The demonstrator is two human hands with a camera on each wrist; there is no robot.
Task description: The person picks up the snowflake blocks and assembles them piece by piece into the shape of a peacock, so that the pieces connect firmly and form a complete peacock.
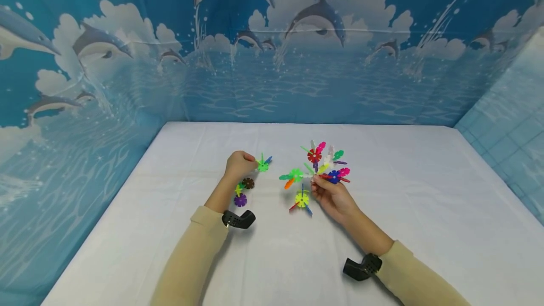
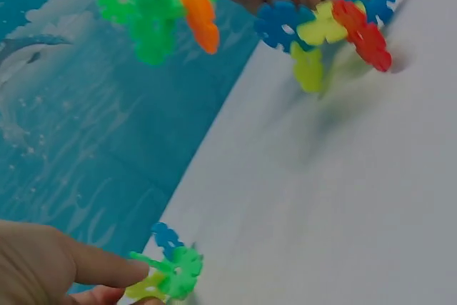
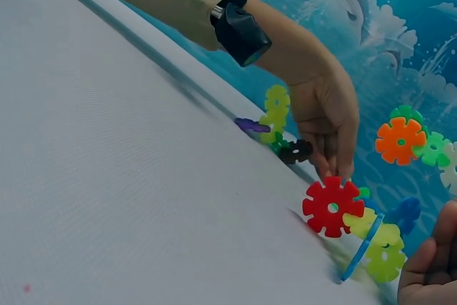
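My left hand (image 1: pixel 239 166) pinches a small cluster of plastic snowflake discs (image 1: pixel 263 166), green with blue and yellow pieces, close to the tabletop. The left wrist view shows thumb and index finger on this green cluster (image 2: pixel 182 273). In my right hand (image 1: pixel 335 197) is a large many-armed assembly of interlocked snowflake discs (image 1: pixel 314 156), coloured red, pink, white, green, blue and orange. Its held middle is partly hidden by the fingers. A yellow cluster (image 1: pixel 301 199) with red and blue discs is beside the right fingers; whether it joins the assembly I cannot tell.
Below the left hand, another cluster with a purple disc (image 1: pixel 240 200), yellow and green pieces and a brown disc (image 1: pixel 248 183) lies on the white-covered table (image 1: pixel 399 174). A dolphin-printed curtain (image 1: pixel 255 84) hangs behind the table and along its sides.
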